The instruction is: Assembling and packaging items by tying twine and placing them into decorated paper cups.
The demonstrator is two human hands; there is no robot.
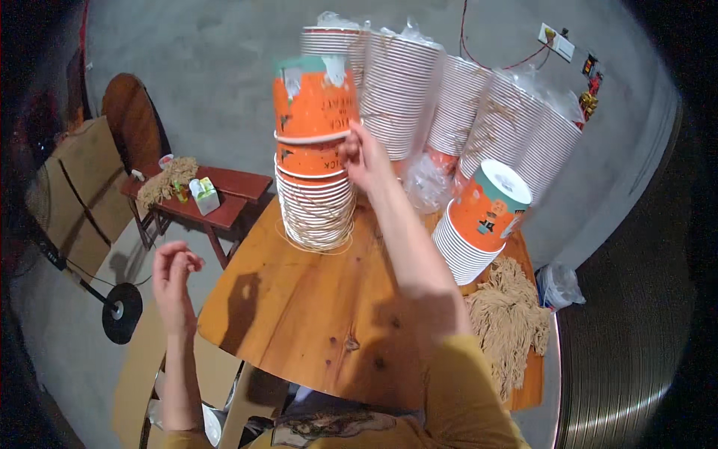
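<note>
An upside-down stack of paper buckets stands at the table's far left, its white rims overlapping and pale strings hanging around it. On top sits an orange paper bucket with a green base, slightly blurred. My right hand reaches across and has its fingers at that bucket's rim, gripping it. Off the table's left edge, my left hand is raised in the air with its fingers loosely bent and nothing in them. To the right of my right arm is a shorter bucket stack, also upside down.
Tall plastic-wrapped bucket stacks line the back of the wooden table. A heap of tan strings lies at its right. Left behind are a red bench and cardboard. An open carton stands at lower left.
</note>
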